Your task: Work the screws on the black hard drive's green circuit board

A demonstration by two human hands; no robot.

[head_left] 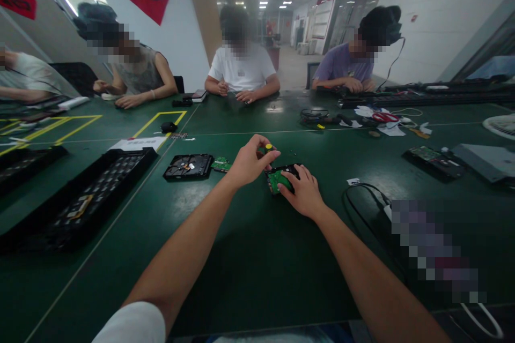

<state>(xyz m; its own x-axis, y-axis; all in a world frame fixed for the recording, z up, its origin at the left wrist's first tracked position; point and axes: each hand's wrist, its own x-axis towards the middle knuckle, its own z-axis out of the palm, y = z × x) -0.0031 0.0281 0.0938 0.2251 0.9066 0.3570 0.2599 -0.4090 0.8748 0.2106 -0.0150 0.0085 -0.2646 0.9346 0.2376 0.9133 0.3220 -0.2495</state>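
In front of me a hard drive [276, 181] lies on the green table, its green circuit board facing up. My right hand [304, 191] grips its right side, thumb on the board and fingers over the far edge. My left hand [251, 161] is closed on a small screwdriver [269, 147] with a yellow end cap, held upright at the drive's far left corner. Its tip is hidden by the fingers. A few tiny dark bits, perhaps screws, lie beyond the drive. To the left are a second hard drive [189, 166] and a loose green circuit board [221, 164].
A long black tray [86, 193] stands at left. Another drive [434, 162] and a grey metal box [485, 162] lie at right, near a black cable [354, 206]. Paper scraps and cables [386, 120] lie farther back. Several people sit across the table [241, 262].
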